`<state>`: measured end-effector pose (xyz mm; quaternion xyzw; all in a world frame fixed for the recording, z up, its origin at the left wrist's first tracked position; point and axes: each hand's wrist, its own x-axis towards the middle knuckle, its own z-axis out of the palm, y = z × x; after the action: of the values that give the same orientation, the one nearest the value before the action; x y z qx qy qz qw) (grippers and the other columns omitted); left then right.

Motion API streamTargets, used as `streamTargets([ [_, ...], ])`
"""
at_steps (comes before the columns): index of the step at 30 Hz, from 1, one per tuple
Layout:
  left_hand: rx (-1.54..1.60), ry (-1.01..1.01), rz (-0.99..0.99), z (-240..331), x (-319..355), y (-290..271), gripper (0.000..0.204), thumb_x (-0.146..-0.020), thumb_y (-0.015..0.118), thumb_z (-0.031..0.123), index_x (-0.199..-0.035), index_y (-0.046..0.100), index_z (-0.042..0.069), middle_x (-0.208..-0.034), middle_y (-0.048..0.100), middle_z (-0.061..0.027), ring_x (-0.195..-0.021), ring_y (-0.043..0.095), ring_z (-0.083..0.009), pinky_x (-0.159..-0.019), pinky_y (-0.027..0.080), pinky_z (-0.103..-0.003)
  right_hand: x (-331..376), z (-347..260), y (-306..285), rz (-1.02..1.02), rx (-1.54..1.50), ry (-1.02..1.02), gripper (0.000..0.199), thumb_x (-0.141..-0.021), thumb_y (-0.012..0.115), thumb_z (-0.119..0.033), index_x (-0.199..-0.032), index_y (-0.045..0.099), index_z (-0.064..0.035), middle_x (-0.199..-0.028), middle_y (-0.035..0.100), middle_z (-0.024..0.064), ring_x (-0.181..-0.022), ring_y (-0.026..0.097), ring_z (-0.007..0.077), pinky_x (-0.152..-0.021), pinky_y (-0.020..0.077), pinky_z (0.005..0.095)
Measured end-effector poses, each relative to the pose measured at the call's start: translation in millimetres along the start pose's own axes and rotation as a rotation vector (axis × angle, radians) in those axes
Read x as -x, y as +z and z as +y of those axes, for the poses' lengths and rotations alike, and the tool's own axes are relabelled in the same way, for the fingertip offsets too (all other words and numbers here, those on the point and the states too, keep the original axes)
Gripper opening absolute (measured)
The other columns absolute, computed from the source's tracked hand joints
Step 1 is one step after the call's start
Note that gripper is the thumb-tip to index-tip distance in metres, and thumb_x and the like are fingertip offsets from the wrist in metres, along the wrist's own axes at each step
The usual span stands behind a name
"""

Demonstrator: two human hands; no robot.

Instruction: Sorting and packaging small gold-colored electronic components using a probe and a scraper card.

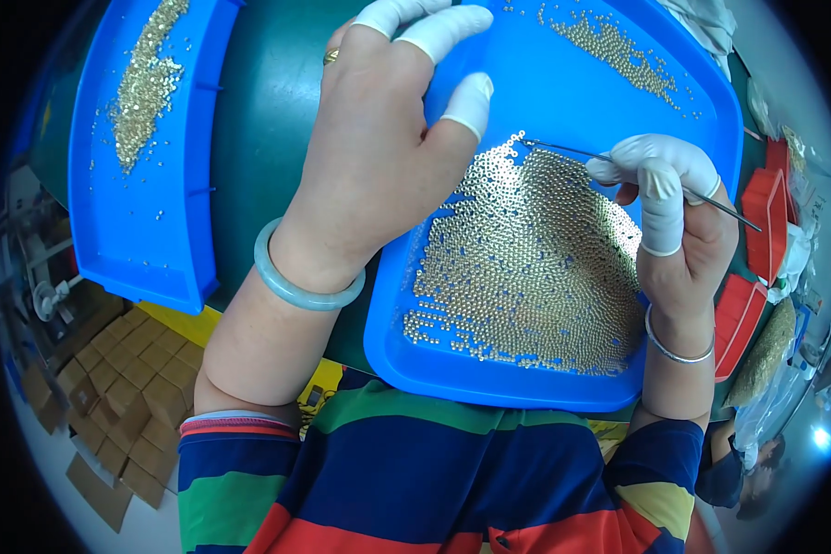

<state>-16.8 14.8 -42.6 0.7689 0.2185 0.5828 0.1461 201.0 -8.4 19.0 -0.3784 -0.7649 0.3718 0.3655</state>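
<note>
My right hand (679,208), with white finger cots on its fingers, pinches a thin metal pick (565,150). The pick's tip touches or hovers at the far edge of a heap of small gold-coloured beads (535,277). These beads lie spread over the near part of a blue tray (517,392). My left hand (379,138) reaches over the tray's left side with thumb and fingers apart; finger cots cover its tips, and nothing shows in it. Part of its fingers runs out of view at the top. A smaller patch of beads (619,57) lies at the tray's far right.
A second blue tray (185,268) with gold-coloured pieces (143,92) stands left on the green surface (268,74). Red bins (766,222) line the right side, near a clear bag (766,360). Cardboard boxes (138,388) sit at the lower left. Another person (757,475) is partly visible lower right.
</note>
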Motion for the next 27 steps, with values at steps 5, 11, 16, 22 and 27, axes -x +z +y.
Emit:
streamTargets([
  [5,-0.209,-0.092,-0.113,15,-7,-2,0.033,-0.078,0.061,0.007,-0.11,0.052,0.004,-0.1,0.051,-0.0082,-0.09,0.046,-0.0209,-0.077,0.04,-0.03,0,0,0,-0.006,0.008,-0.011,0.018,-0.091,0.046,-0.01,-0.094,0.056,0.0053,-0.093,0.059,0.0145,-0.081,0.062,0.02,-0.065,0.047,0.0249],
  [11,-0.46,-0.195,-0.255,30,-17,-2,0.026,-0.076,0.063,0.008,-0.102,0.059,0.007,-0.11,0.051,-0.0105,-0.102,0.044,-0.0283,-0.085,0.039,-0.036,-4,2,7,0.115,-0.055,0.02,0.011,-0.086,0.055,-0.005,-0.089,0.059,0.0042,-0.083,0.062,0.0096,-0.075,0.06,0.0137,-0.068,0.0477,0.0233],
  [16,-0.681,-0.273,-0.372,40,-29,-1,0.021,-0.073,0.065,0.008,-0.094,0.065,0.009,-0.118,0.051,-0.0125,-0.112,0.042,-0.0345,-0.092,0.037,-0.041,-4,1,-1,0.114,-0.104,0.027,0.012,-0.087,0.054,-0.007,-0.09,0.058,0.0044,-0.084,0.062,0.0098,-0.075,0.06,0.0142,-0.068,0.0473,0.0229],
  [22,-0.689,-0.36,-0.353,43,-30,0,0.018,-0.073,0.066,0.008,-0.091,0.068,0.01,-0.118,0.053,-0.0128,-0.114,0.044,-0.0356,-0.093,0.039,-0.042,-3,-1,-19,0.153,-0.136,-0.035,0.024,-0.093,0.042,-0.015,-0.097,0.055,0.0037,-0.088,0.062,0.0147,-0.078,0.061,0.0197,-0.063,0.0469,0.0257],
  [27,-0.796,-0.305,-0.422,44,-35,6,0.016,-0.069,0.068,0.007,-0.085,0.069,0.01,-0.112,0.056,-0.0121,-0.109,0.049,-0.0346,-0.09,0.042,-0.04,1,1,-24,0.242,-0.226,0.009,0.019,-0.09,0.05,-0.013,-0.096,0.059,0.0031,-0.086,0.063,0.0098,-0.075,0.061,0.0141,-0.062,0.046,0.0211],
])
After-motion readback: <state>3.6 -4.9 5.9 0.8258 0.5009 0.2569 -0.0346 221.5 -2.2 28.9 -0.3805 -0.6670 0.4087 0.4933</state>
